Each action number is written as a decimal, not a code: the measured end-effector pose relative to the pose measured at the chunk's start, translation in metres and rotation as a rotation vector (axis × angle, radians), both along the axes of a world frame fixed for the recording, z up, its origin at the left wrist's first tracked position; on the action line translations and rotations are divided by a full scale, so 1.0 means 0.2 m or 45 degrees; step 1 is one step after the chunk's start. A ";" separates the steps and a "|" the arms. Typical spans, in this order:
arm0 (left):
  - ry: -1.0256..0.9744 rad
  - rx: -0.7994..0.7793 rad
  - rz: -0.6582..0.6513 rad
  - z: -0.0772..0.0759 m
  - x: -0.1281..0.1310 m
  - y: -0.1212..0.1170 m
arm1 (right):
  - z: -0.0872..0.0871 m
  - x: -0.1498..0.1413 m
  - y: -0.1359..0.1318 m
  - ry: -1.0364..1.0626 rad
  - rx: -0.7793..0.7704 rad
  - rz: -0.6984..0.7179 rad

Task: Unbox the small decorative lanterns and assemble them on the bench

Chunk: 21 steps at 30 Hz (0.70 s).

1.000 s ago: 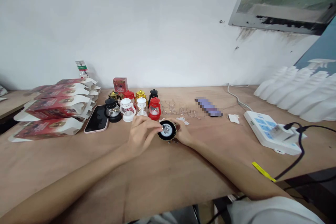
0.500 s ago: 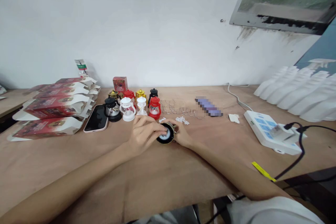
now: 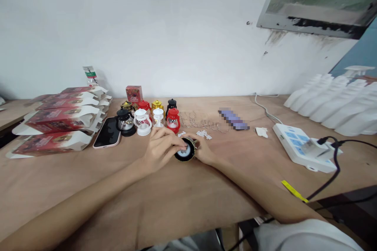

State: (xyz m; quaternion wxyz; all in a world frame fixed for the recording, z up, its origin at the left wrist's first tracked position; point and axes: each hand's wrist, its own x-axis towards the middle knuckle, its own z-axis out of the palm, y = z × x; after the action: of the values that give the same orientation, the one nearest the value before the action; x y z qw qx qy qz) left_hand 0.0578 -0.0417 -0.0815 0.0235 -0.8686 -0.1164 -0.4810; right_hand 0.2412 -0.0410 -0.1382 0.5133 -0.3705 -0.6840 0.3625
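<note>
A small lantern point(image 3: 191, 154) is tipped so that its round underside faces me, with a black ring around a pale centre. My right hand point(image 3: 204, 152) is closed around its body from the right; part of the lantern is hidden behind that hand. From the left, my left hand point(image 3: 159, 148) reaches over the underside, its thumb and fingertips pinched together at the pale centre. Whatever lies between those fingertips is too small to make out. Just behind the hands stand several miniature lanterns, among them a red one point(image 3: 173, 119), a white one point(image 3: 143, 121) and a black one point(image 3: 126, 121).
Small white pieces point(image 3: 204, 134) and thin bent wires point(image 3: 203, 122) lie behind the lantern. Flattened red boxes point(image 3: 59, 119) and a phone point(image 3: 107, 133) are on the left. A power strip point(image 3: 303, 145) with cables and white spray bottles point(image 3: 338, 104) occupy the right.
Very little differs. My left fingertips have shifted slightly over the lantern's underside, while my right hand keeps its hold. The whole view has moved a touch.
</note>
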 end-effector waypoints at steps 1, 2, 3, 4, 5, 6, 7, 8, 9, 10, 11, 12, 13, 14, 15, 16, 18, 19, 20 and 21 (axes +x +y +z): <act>0.010 0.000 -0.011 0.00 0.00 0.00 | 0.00 0.00 0.00 0.008 0.005 0.001; 0.016 -0.003 -0.019 0.00 0.00 0.00 | 0.00 0.00 0.00 0.017 0.011 0.005; 0.014 -0.008 -0.026 0.01 0.00 0.00 | 0.00 0.00 0.00 0.024 0.016 0.011; 0.009 -0.013 -0.031 0.01 0.00 0.00 | 0.00 0.00 0.00 0.029 0.020 0.018; 0.004 -0.016 -0.037 0.01 0.00 0.00 | 0.00 0.00 0.00 0.032 0.023 0.024; 0.003 -0.017 -0.042 0.01 0.00 0.00 | 0.00 0.00 0.00 0.034 0.024 0.031; 0.004 -0.017 -0.046 0.01 0.00 0.00 | 0.00 0.00 0.00 0.036 0.023 0.038; 0.008 -0.019 -0.046 0.01 0.00 -0.01 | -0.01 0.00 0.00 0.039 0.020 0.044; 0.010 -0.019 -0.045 0.01 0.00 -0.01 | -0.01 0.00 0.00 0.043 0.016 0.048; 0.013 -0.018 -0.044 0.01 0.00 -0.01 | -0.01 0.00 0.00 0.047 0.013 0.051; 0.014 -0.019 -0.042 0.01 0.00 -0.01 | -0.01 0.00 0.00 0.050 0.012 0.052; 0.014 -0.021 -0.041 0.02 0.00 -0.01 | -0.01 0.00 0.00 0.050 0.014 0.051; 0.014 -0.022 -0.040 0.02 0.00 0.00 | -0.01 0.00 0.00 0.047 0.016 0.049; 0.014 -0.025 -0.039 0.02 0.00 0.00 | -0.01 0.00 0.00 0.046 0.018 0.047; 0.013 -0.026 -0.039 0.02 0.00 0.00 | 0.00 0.00 0.00 0.046 0.019 0.046; 0.013 -0.027 -0.039 0.02 0.00 0.01 | 0.00 0.00 0.00 0.047 0.019 0.046; 0.015 -0.025 -0.040 0.02 0.00 0.01 | 0.00 0.00 0.00 0.059 0.014 0.051; 0.015 -0.023 -0.037 0.02 0.00 0.01 | 0.00 0.00 0.00 0.065 0.011 0.055; 0.014 -0.024 -0.030 0.02 0.00 0.01 | 0.00 0.00 0.00 0.071 0.008 0.057; 0.015 -0.026 -0.020 0.02 0.00 0.01 | 0.00 0.00 0.00 0.074 0.005 0.056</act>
State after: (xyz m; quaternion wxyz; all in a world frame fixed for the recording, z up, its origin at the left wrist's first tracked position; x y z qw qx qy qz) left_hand 0.0580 -0.0403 -0.0773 0.0113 -0.8725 -0.1144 -0.4749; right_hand 0.2406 -0.0407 -0.1384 0.5254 -0.3437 -0.6775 0.3832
